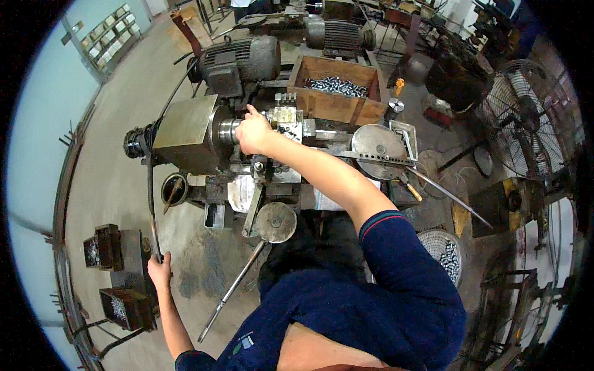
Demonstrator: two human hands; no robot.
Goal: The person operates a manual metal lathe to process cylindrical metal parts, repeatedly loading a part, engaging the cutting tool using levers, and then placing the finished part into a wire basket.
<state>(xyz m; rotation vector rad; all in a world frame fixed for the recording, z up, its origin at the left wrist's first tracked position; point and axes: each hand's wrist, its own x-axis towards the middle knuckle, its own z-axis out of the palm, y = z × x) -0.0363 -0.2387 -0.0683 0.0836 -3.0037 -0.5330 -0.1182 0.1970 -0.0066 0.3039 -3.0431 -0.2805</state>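
Note:
My left hand (159,270) is closed round the lower end of a long dark lever (152,210), which runs up to the left end of a lathe headstock (189,133). My right arm reaches across the machine. At the shiny round spindle nose (228,132), my right hand (252,132) has its fingers curled in, with one finger pointing up. Whatever those fingers hold is hidden behind the hand. Just right of it sits the tool slide (286,127), with dark chips on it.
A wooden box (334,110) of small metal parts stands behind the lathe. Two round plates (276,222) carry long bar handles. A perforated basket (427,241) of parts lies right, near a large fan (526,120). Metal bins (120,309) and a round pot (175,188) stand left.

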